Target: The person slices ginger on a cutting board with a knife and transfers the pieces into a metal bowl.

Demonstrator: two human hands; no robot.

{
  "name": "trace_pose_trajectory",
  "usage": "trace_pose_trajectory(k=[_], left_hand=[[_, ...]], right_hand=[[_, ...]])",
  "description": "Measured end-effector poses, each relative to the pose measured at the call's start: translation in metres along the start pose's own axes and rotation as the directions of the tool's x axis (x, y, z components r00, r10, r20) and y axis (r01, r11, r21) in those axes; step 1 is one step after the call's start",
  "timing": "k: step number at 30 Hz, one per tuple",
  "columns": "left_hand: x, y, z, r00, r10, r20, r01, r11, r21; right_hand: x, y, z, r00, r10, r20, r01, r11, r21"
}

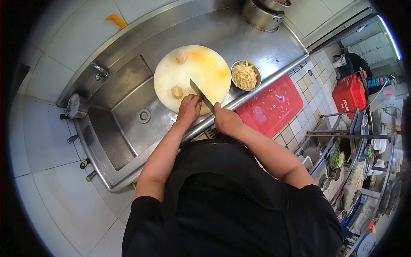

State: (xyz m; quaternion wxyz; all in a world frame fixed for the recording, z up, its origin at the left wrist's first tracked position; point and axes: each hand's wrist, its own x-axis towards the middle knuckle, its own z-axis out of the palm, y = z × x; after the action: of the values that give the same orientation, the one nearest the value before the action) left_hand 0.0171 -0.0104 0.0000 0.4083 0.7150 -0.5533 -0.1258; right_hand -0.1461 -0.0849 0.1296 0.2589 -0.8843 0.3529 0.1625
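A knife is held by its handle in my right hand, its blade pointing up and left over the round white cutting board. My left hand is at the board's lower edge, left of the blade, with its fingers curled; what they hold, if anything, is hidden. One pale peeled piece lies just beyond my left hand, and another pale piece rests near the board's top. A metal bowl of pale cut strips stands right of the board.
A steel sink with a faucet lies to the left. Metal pots stand at the counter's far end. An orange peeler-like tool is by the wall. A red mat, a red box and loaded shelves are at right.
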Motion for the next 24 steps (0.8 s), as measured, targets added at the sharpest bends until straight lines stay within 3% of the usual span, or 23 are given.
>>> trace_pose_trajectory(k=[4, 9, 12, 13, 16, 21, 24], left_hand=[[-0.002, 0.006, -0.006, 1.0, -0.014, 0.015, 0.015, 1.0, -0.014], [0.001, 0.003, -0.003, 0.998, -0.052, 0.039, 0.051, 0.998, 0.026], [-0.006, 0.0, -0.004, 0.998, -0.027, 0.052, 0.026, 0.999, 0.027], [-0.005, -0.001, -0.004, 0.998, -0.017, 0.053, 0.017, 1.0, 0.013], [0.003, -0.005, -0.004, 0.999, -0.01, 0.044, 0.009, 1.0, 0.012], [0.0, -0.005, -0.006, 0.998, -0.015, 0.068, 0.014, 1.0, 0.014], [0.005, -0.012, -0.004, 0.999, 0.013, 0.045, -0.013, 1.0, -0.018]], right_hand=[[0.006, -0.001, -0.01, 0.998, -0.051, -0.026, 0.052, 0.999, 0.007], [-0.005, 0.003, 0.004, 0.999, 0.019, 0.035, -0.02, 1.0, 0.008], [0.01, 0.007, 0.003, 0.999, -0.028, -0.035, 0.03, 0.998, 0.056], [0.01, -0.004, -0.015, 0.999, -0.003, 0.049, 0.004, 1.0, -0.007], [0.0, -0.003, -0.01, 0.999, 0.0, 0.049, 0.0, 1.0, -0.014], [0.003, 0.006, 0.012, 0.998, -0.024, -0.053, 0.025, 0.999, 0.022], [0.009, -0.004, -0.014, 0.999, -0.011, 0.037, 0.012, 0.999, -0.04]])
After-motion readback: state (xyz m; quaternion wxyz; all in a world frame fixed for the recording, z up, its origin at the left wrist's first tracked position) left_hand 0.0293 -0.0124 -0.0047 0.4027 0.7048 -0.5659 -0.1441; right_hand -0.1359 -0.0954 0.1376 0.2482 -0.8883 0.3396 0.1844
